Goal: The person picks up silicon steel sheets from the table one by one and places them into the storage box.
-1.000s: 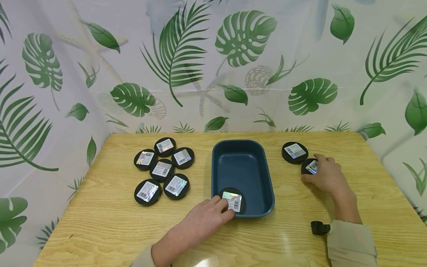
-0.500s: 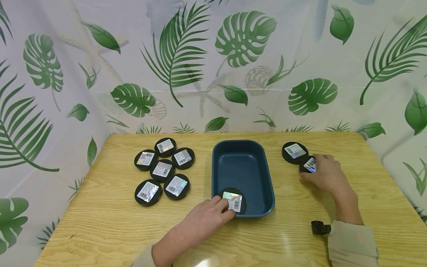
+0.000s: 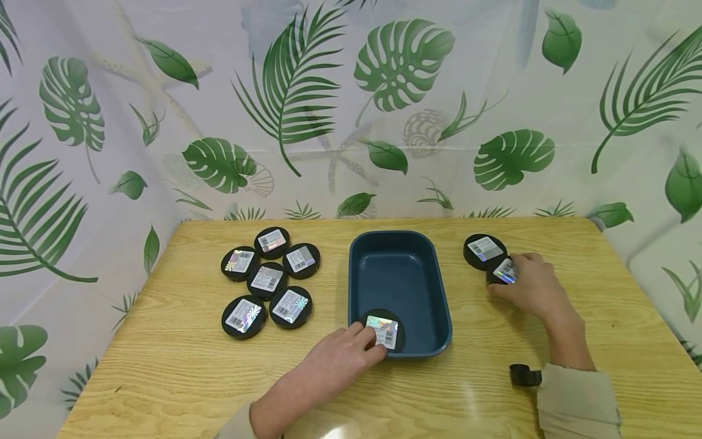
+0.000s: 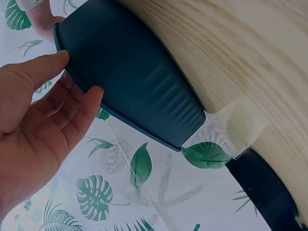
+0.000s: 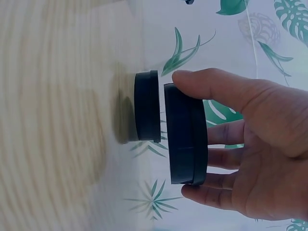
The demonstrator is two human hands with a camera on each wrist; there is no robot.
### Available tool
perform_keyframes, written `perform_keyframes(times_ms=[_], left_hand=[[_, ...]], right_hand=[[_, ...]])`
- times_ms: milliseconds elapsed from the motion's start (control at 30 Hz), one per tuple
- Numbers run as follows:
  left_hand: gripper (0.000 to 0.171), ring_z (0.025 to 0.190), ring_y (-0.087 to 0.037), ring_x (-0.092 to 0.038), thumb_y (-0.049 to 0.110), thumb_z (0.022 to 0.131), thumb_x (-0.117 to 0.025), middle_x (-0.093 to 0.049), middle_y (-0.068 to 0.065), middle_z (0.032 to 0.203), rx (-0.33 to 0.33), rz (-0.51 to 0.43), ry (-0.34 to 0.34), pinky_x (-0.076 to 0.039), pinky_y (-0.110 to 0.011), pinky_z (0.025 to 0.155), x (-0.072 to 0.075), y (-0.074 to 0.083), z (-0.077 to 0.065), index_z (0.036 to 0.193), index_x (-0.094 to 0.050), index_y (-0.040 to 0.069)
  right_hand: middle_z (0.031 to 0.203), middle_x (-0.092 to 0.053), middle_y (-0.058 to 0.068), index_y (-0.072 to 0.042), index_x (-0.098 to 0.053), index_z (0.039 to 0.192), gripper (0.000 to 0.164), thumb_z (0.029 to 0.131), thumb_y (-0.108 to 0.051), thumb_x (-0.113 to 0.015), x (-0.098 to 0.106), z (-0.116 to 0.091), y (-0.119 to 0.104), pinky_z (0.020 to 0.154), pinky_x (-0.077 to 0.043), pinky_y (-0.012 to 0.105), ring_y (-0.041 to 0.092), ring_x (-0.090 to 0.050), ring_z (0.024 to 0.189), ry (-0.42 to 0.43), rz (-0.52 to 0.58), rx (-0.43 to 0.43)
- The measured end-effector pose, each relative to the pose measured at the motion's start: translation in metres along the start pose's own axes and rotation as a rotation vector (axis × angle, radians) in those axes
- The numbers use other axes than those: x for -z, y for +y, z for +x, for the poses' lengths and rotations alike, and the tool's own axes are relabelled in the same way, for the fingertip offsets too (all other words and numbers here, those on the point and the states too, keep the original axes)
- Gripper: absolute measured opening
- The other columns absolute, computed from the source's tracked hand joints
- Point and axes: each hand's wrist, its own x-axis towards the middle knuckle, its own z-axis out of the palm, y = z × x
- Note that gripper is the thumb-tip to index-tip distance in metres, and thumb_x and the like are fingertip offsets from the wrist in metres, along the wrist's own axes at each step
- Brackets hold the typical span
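One deep, dark blue rectangular tray [image 3: 400, 274] with rounded corners stands on the desk [image 3: 181, 378] in front of you. Inside, at its near-left corner, is one flat, round, black disc with a shiny white label [image 3: 388, 332]. Your left hand [image 3: 345, 353] is at that corner, its grip half curled over the rim and the disc; whether it pinches either, I cannot tell. To the tray's right, your right hand [image 3: 534, 289] has its grip closed across a matching held disc [image 3: 501, 272], spread to the disc's width and raised off the desk, just beside a resting disc [image 3: 485, 251]. You have nine discs altogether: one in the tray, these two, and a left-side cluster of six [image 3: 266, 279]. The desk is pale, grained wood; behind it hangs a white backdrop [image 3: 329, 146] printed with green leaves.
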Motion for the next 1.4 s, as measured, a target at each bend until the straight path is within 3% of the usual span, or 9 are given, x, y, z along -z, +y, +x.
perform_keyframes(times_ms=[300,700,1033,1400], left_hand=[[0.014,0.087,-0.012,-0.053,0.016,0.094,-0.067,-0.059,0.003,0.098,0.006,-0.014,-0.022,-0.048,-0.021,0.072,0.001,0.0,0.0,0.107,-0.069,0.023],[0.012,0.086,-0.012,-0.053,0.018,0.094,-0.065,-0.058,0.004,0.098,0.0,0.008,-0.001,-0.048,-0.021,0.07,0.0,0.0,0.0,0.105,-0.068,0.023],[0.012,0.085,-0.012,-0.052,0.018,0.094,-0.065,-0.058,0.004,0.097,-0.002,0.011,0.012,-0.047,-0.02,0.069,0.0,0.0,0.0,0.104,-0.068,0.023],[0.014,0.087,-0.012,-0.052,0.016,0.095,-0.065,-0.058,0.003,0.099,0.015,-0.038,-0.023,-0.048,-0.019,0.069,0.001,0.0,-0.001,0.107,-0.068,0.022]], right_hand=[[0.132,-0.037,0.044,0.024,-0.039,0.135,0.086,0.082,-0.032,-0.076,-0.002,0.001,-0.005,0.085,-0.041,0.065,0.062,-0.039,0.112,0.015,-0.014,0.024],[0.128,-0.041,0.042,0.022,-0.042,0.134,0.084,0.079,-0.031,-0.078,-0.003,0.0,-0.017,0.082,-0.042,0.061,0.059,-0.042,0.108,0.038,-0.033,0.052],[0.134,-0.038,0.041,0.02,-0.039,0.138,0.084,0.083,-0.031,-0.078,0.001,-0.005,-0.036,0.088,-0.041,0.064,0.059,-0.038,0.115,0.022,0.004,0.098],[0.139,-0.038,0.04,0.018,-0.04,0.14,0.083,0.082,-0.027,-0.078,0.007,-0.016,-0.06,0.094,-0.04,0.064,0.059,-0.036,0.123,0.062,0.027,0.158]])
